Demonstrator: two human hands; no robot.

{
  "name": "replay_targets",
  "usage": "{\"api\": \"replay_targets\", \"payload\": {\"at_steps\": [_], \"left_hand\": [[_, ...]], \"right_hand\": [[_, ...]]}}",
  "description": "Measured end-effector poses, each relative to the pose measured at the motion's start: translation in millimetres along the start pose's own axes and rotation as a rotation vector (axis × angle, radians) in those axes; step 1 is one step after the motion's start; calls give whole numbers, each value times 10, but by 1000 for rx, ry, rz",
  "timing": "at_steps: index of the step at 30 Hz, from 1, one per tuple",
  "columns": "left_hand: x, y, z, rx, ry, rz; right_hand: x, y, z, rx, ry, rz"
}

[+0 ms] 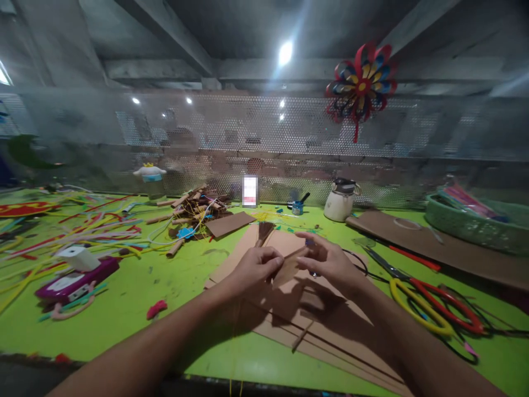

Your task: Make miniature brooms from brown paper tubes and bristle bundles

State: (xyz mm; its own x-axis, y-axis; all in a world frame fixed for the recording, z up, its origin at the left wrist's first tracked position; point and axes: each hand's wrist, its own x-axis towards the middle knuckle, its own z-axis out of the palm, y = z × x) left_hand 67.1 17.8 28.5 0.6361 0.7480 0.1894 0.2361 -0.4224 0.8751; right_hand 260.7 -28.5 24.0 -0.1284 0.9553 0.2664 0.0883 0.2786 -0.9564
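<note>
My left hand (257, 267) is closed, thumb against curled fingers, on a small piece of brown paper (286, 271). A fringed brown paper tip (264, 231) sticks up just beyond its knuckles; whether both are one piece I cannot tell. At the paper's right side is my right hand (330, 262), its fingers bent but apart, thumb near the paper's edge. Both hands are above a stack of brown paper sheets (347, 353). A thin rolled paper stick (302, 336) lies on the stack. Yellow thread (235, 353) hangs below my left hand.
Large scissors (413, 292) with red and yellow handles lie right. Behind are a white kettle (336, 204), a lit phone (250, 191) and a green basket (463, 223). A pile of paper rolls (202, 207), coloured strips (91, 231) and a purple power strip (78, 281) occupy the left.
</note>
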Motion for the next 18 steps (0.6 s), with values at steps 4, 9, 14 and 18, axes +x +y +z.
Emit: {"api": "replay_targets", "payload": {"at_steps": [4,9,14,18], "left_hand": [[-15,-3,-1,134,70,48],[-28,6,54,137,75,73],[-43,-1,101,234,94,121],[-40,-45,112,303,115,142]], "right_hand": [[-31,-8,134,87,-4,15],[-36,8,153,95,22,-2],[-39,23,119,102,-1,26],[-64,-9,151,143,-36,8]]}}
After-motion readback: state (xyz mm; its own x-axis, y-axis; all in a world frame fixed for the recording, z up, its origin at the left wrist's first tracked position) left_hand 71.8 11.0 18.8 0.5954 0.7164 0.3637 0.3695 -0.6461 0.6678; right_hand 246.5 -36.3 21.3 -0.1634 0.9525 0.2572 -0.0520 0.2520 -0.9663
